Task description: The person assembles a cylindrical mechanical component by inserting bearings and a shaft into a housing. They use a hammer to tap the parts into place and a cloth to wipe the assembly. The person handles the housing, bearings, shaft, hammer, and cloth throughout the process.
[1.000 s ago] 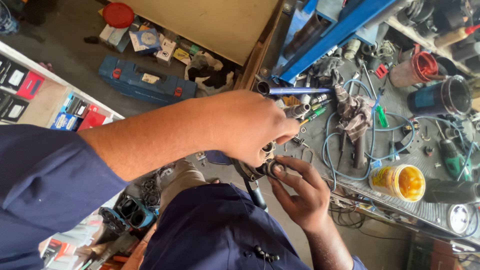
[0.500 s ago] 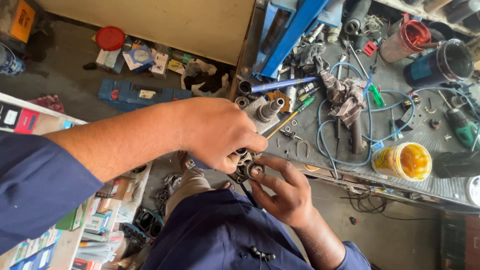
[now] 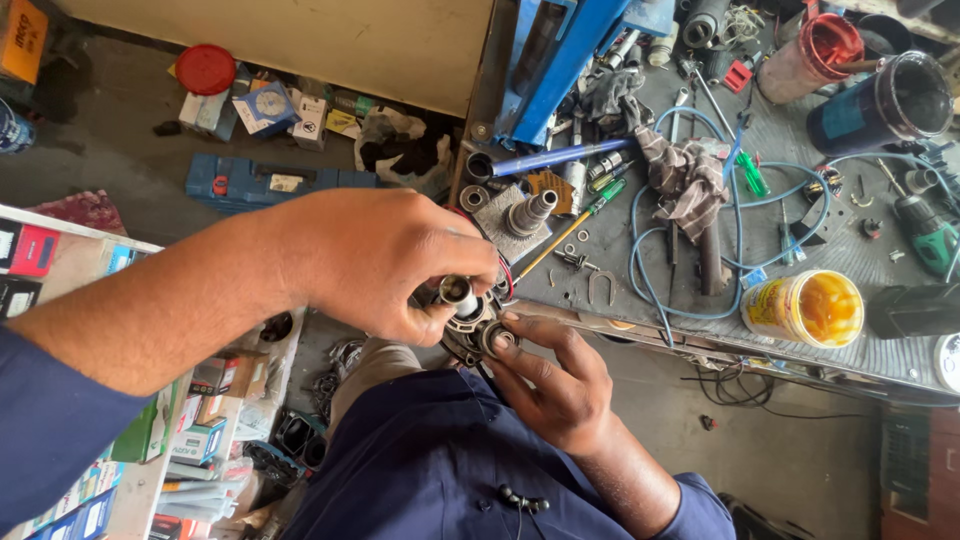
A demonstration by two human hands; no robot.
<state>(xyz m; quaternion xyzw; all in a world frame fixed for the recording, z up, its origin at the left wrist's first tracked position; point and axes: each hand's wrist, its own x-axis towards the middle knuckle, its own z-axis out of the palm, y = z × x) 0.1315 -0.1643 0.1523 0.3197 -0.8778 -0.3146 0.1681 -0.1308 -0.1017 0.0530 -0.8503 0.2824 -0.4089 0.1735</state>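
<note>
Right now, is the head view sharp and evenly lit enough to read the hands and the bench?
Head view: soft, even daylight, no harsh shadows; left hand and right hand reasonably sharp around the small metal assembly. Wide-lens distortion bends the workbench edge. Mild glare on the yellow grease tub; slight softness toward the corners.

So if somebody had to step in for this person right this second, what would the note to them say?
Left hand: fingertips pinch a small silver cylinder, set at the top of the dark round metal part.
Right hand: supports that part from below, over the lap, thumb by a ring-shaped piece.
Nearby on the workbench: an open yellow tub of grease, a blue cable, a grey rag, a screwdriver.
Done: the part is held off the bench, cylinder at its opening.
Left: whether the cylinder is fully seated cannot be told.
</note>
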